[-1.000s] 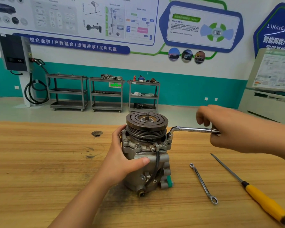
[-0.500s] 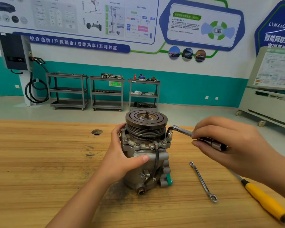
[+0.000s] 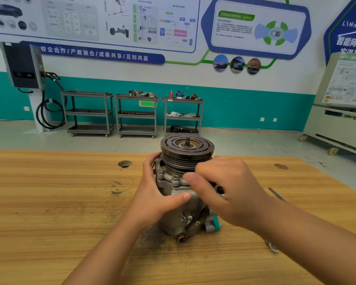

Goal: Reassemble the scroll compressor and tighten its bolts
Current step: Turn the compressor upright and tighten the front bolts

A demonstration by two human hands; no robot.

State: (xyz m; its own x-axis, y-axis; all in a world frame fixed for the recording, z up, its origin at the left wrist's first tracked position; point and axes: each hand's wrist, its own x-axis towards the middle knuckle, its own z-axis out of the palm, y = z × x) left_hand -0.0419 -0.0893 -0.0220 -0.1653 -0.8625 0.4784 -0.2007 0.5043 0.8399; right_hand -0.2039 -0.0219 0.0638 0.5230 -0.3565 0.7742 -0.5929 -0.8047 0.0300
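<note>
The grey scroll compressor [image 3: 179, 221] stands upright on the wooden table [image 3: 49, 212], its dark grooved pulley [image 3: 187, 148] on top. My left hand [image 3: 158, 194] wraps its left side, thumb across the front of the housing. My right hand [image 3: 228, 192] is in front of the compressor's right side, fingers curled round the ratchet wrench handle, of which only the end [image 3: 221, 192] shows under the palm. The wrench head and the bolt it sits on are hidden behind this hand. Flange bolts [image 3: 175, 178] show on the front left.
To the right on the table, my right forearm covers most of a combination wrench [image 3: 272, 247] and a screwdriver shaft [image 3: 276, 194]. Two holes [image 3: 124, 163] mark the tabletop. Tool carts [image 3: 137, 115] and a charger stand against the far wall.
My right hand has swung the wrench handle from far right toward me and left, round the compressor's front. It now covers the wrench. My left hand keeps its hold.
</note>
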